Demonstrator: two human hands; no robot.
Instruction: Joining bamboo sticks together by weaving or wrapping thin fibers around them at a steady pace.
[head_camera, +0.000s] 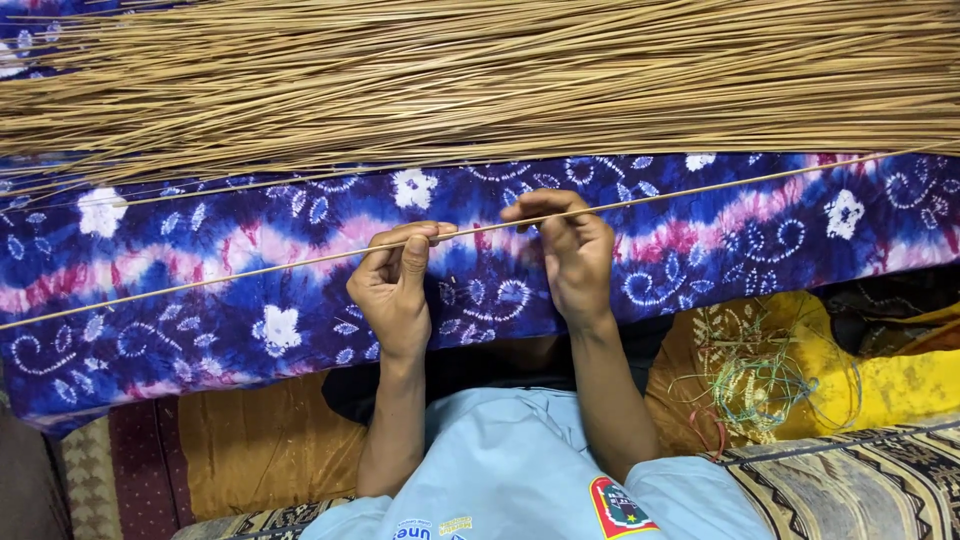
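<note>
My left hand (395, 280) and my right hand (570, 245) both pinch one long thin tan stick (720, 187). It runs slanted from the lower left edge up to the upper right, and the two hands grip its middle a short way apart. Under the hands lies a blue, purple and pink tie-dyed cloth (200, 300) with white flower marks. A big pile of the same tan sticks (480, 80) stretches across the top of the view, beyond the hands.
A tangle of green and red thin strings (755, 385) sits on a yellow cloth (900, 385) at the right. Patterned mats (860, 485) lie at the bottom right and lower left. My light blue shirt (500, 470) fills the bottom middle.
</note>
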